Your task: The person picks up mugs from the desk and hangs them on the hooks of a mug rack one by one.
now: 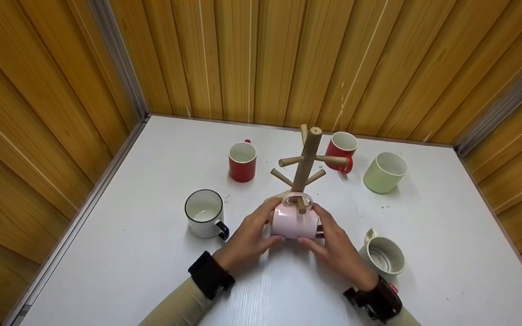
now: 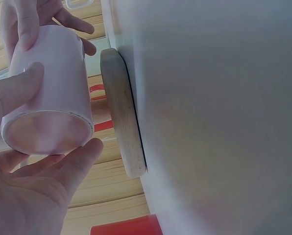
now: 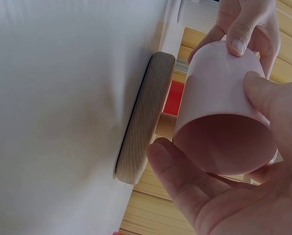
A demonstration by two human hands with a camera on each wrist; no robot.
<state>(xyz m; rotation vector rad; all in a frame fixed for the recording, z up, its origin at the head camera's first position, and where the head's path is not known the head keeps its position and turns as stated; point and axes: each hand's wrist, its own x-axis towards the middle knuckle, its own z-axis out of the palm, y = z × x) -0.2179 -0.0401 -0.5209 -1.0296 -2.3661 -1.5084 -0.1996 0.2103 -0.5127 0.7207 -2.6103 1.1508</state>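
Note:
A pink mug (image 1: 295, 222) lies on its side in the air, its handle turned up and its mouth toward the right. My left hand (image 1: 253, 233) grips it at the base end, thumb along the wall. At the mouth end, my right hand (image 1: 339, 246) holds the rim between thumb and fingers. The wooden mug tree (image 1: 306, 163) stands just behind, and the tip of its low front peg shows inside the handle loop. In the right wrist view the mug's open mouth (image 3: 227, 144) faces the camera, above the level of the wooden base (image 3: 146, 117).
A white mug with a black rim (image 1: 204, 215) stands at left, a ribbed cream mug (image 1: 384, 256) near the right wrist. Farther back are two red mugs, one left (image 1: 242, 170) and one right (image 1: 335, 151) of the tree, and a light green mug (image 1: 383, 174). Wood-panelled walls enclose the white table (image 1: 129, 181).

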